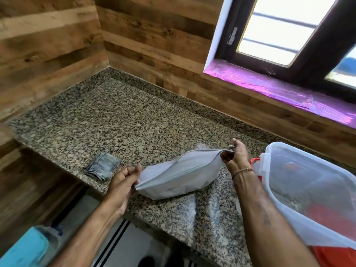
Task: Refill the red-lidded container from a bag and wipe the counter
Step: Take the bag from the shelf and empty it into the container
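A pale grey zip bag lies across the speckled granite counter, its zipper edge facing up. My left hand pinches the bag's left end. My right hand pinches the zipper pull at the bag's right end. To the right stands a clear plastic container with a translucent lid and red clips; part of it is hidden behind my right forearm. A folded blue-grey cloth lies on the counter left of my left hand.
Wood-panelled walls enclose the counter at the back and left. A window with a pink-lined sill sits at the back right. Something red shows at the bottom right. A turquoise object is low at the left, below the counter's front edge.
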`<state>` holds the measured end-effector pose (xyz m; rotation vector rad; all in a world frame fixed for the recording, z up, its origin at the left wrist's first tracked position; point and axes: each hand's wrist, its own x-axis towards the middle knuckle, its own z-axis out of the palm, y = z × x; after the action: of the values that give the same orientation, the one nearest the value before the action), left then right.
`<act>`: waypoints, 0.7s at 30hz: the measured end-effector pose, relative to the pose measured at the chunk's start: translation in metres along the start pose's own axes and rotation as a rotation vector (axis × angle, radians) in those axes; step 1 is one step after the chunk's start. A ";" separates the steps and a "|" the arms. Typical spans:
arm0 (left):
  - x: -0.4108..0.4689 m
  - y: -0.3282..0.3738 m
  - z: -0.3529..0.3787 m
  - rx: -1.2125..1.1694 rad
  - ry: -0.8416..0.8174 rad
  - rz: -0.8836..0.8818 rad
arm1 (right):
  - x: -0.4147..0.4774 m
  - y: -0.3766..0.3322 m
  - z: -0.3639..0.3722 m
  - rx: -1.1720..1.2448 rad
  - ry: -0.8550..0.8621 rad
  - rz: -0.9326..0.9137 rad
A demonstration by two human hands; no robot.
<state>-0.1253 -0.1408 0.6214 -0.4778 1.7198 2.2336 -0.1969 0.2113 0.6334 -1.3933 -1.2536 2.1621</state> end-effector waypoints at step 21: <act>0.000 0.003 -0.015 0.306 -0.186 0.224 | -0.012 -0.013 0.001 -0.025 -0.118 -0.065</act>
<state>-0.1252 -0.1562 0.6200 -0.0073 2.0467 2.0223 -0.1945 0.2107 0.6513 -1.2326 -1.3519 2.2198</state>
